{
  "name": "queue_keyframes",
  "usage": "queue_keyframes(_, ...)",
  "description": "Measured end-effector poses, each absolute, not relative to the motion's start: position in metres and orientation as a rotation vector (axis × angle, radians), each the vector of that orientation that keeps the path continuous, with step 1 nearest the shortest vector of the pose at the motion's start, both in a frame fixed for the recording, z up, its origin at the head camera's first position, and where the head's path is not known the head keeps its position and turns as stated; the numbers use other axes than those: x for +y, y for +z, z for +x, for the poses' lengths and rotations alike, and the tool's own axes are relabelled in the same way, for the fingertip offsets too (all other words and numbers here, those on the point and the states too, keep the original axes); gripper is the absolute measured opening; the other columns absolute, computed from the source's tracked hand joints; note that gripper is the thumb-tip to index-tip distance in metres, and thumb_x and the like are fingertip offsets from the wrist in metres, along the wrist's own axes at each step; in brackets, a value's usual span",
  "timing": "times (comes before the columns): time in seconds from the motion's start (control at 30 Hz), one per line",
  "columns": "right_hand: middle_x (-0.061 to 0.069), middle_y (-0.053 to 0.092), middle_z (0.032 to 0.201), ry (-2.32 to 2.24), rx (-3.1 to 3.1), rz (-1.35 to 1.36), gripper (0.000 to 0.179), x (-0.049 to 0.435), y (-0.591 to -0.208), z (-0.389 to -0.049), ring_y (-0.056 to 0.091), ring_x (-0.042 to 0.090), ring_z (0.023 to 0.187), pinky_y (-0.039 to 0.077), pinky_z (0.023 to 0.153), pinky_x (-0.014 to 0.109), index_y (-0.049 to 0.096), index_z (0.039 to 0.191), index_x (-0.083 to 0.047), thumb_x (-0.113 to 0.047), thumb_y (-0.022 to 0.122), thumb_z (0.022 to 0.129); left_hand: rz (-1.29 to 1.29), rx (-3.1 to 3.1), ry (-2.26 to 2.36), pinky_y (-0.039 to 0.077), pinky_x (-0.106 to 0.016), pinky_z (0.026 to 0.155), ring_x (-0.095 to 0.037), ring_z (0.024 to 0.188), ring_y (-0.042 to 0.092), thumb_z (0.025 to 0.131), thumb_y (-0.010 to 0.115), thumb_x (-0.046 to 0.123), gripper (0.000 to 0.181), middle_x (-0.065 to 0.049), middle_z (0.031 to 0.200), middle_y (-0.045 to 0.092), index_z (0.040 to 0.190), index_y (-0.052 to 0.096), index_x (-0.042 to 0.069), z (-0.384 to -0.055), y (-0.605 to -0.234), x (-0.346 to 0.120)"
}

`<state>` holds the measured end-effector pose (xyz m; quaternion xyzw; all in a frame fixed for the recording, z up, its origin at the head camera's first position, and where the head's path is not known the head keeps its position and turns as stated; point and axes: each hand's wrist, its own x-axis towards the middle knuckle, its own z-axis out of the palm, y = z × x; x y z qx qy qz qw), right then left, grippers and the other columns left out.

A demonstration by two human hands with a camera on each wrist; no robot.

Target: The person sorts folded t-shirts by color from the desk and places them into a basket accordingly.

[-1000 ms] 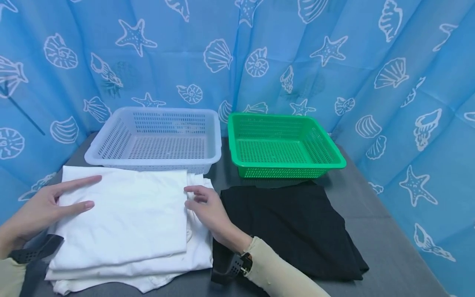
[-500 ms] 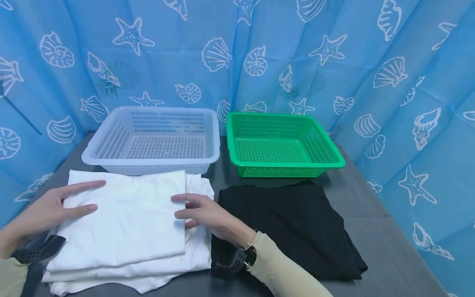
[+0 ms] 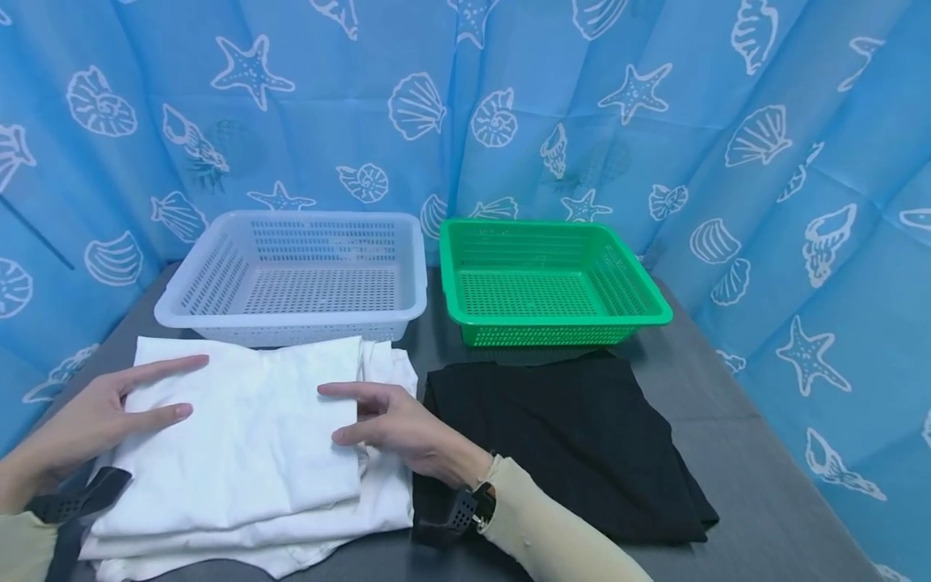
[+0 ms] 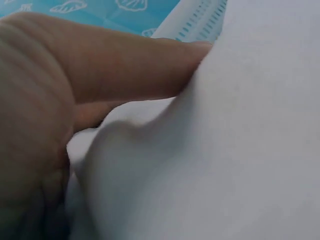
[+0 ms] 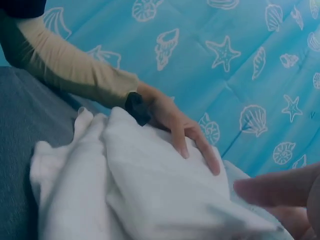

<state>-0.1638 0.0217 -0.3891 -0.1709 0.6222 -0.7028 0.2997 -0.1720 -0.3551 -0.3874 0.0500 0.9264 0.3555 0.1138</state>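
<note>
A folded white garment (image 3: 247, 436) lies on top of other white folded cloth (image 3: 389, 493) at the left of the table. My left hand (image 3: 109, 412) holds its left side, thumb and index finger on top, the other fingers hidden underneath. At its right edge my right hand (image 3: 400, 424) grips it likewise, thumb and index finger on the upper face and the rest tucked under. In the left wrist view the cloth bulges up against the left fingers (image 4: 140, 65). A black folded garment (image 3: 560, 444) lies just right of the right hand.
A white perforated basket (image 3: 291, 319) stands behind the white cloth, with nothing in it. Beside it is a bare green basket (image 3: 560, 321). The grey table (image 3: 727, 453) ends against a blue shell-print curtain (image 3: 538, 97).
My right hand has moved left onto the white garment's right edge, its lower fingers passing under the cloth. The left hand shifted slightly right with the garment's left edge.
</note>
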Motion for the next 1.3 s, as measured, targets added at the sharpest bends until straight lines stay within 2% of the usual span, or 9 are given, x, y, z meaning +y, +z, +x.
queue_keyframes(0.17,0.003,0.061,0.100,-1.938,1.500,-0.390,0.059,0.019,-0.391,-0.162,0.056,0.015,0.086,0.047,0.071,0.026,0.064,0.134,-0.023,0.007,0.071,0.083,0.111,2.694,1.065,0.028,-0.075,0.089,-0.056,0.135,0.020,0.090,0.068,0.051,0.085,-0.030,0.154,0.024,0.156,0.030,0.015,-0.169,-0.387,-0.353)
queue_keyframes(0.27,0.000,0.056,0.086,-1.965,1.519,-0.398,0.064,0.018,-0.393,-0.161,0.049,0.012,0.075,0.043,0.067,0.022,0.063,0.135,-0.021,0.012,0.070,0.080,0.117,2.697,1.074,0.027,-0.075,0.089,-0.056,0.135,0.020,0.089,0.068,0.051,0.084,-0.029,0.154,0.024,0.156,0.031,0.016,-0.168,-0.386,-0.353)
queue_keyframes(0.37,0.000,0.038,0.068,-1.980,1.593,-0.397,0.068,0.017,-0.394,-0.160,0.036,0.013,0.061,0.036,0.058,0.021,0.064,0.133,-0.021,0.015,0.070,0.075,0.116,2.697,1.075,0.028,-0.075,0.090,-0.055,0.135,0.020,0.089,0.069,0.052,0.085,-0.028,0.154,0.024,0.156,0.031,0.017,-0.168,-0.384,-0.352)
queue_keyframes(0.5,0.000,0.037,0.064,-1.986,1.690,-0.413,0.070,0.016,-0.394,-0.161,0.034,0.013,0.055,0.033,0.053,0.021,0.064,0.132,-0.024,0.015,0.071,0.074,0.118,2.705,1.085,0.028,-0.074,0.090,-0.055,0.135,0.020,0.089,0.069,0.052,0.085,-0.028,0.154,0.024,0.156,0.030,0.017,-0.169,-0.384,-0.352)
queue_keyframes(0.73,0.000,0.040,0.072,-2.027,1.763,-0.447,0.074,0.018,-0.393,-0.163,0.035,0.014,0.058,0.033,0.054,0.021,0.063,0.134,-0.025,0.015,0.071,0.073,0.141,2.726,1.168,0.026,-0.076,0.090,-0.055,0.137,0.018,0.091,0.068,0.048,0.083,-0.027,0.155,0.024,0.156,0.030,0.016,-0.170,-0.387,-0.352)
queue_keyframes(0.93,0.001,0.054,0.089,-2.054,1.787,-0.474,0.074,0.025,-0.386,-0.164,0.042,0.013,0.061,0.044,0.064,0.022,0.061,0.137,-0.022,0.015,0.068,0.073,0.075,2.730,1.183,0.027,-0.077,0.089,-0.055,0.136,0.017,0.090,0.067,0.052,0.085,-0.030,0.155,0.020,0.156,0.030,0.015,-0.170,-0.384,-0.345)
queue_keyframes(1.03,0.000,0.062,0.112,-2.037,1.830,-0.498,0.074,0.031,-0.377,-0.162,0.056,0.015,0.076,0.050,0.074,0.027,0.060,0.138,-0.023,0.014,0.067,0.074,0.129,2.775,1.183,0.047,-0.053,0.090,-0.040,0.133,0.031,0.089,0.070,0.049,0.079,-0.024,0.153,0.028,0.155,0.034,0.023,-0.166,-0.378,-0.343)
queue_keyframes(1.17,-0.001,0.055,0.135,-1.980,1.898,-0.612,0.072,0.043,-0.359,-0.163,0.062,0.021,0.099,0.053,0.082,0.036,0.056,0.141,-0.020,0.010,0.066,0.078,0.275,2.785,1.209,0.052,-0.023,0.072,-0.009,0.113,0.048,0.090,0.074,0.036,0.076,-0.019,0.151,0.032,0.155,0.034,0.032,-0.159,-0.367,-0.340)
queue_keyframes(1.3,0.000,0.051,0.141,-1.912,1.960,-0.710,0.070,0.059,-0.340,-0.172,0.059,0.024,0.107,0.054,0.083,0.039,0.053,0.143,-0.016,0.010,0.066,0.079,0.393,2.771,1.262,0.053,-0.022,0.073,0.003,0.102,0.051,0.088,0.078,0.026,0.083,-0.019,0.151,0.029,0.156,0.030,0.031,-0.158,-0.353,-0.329)
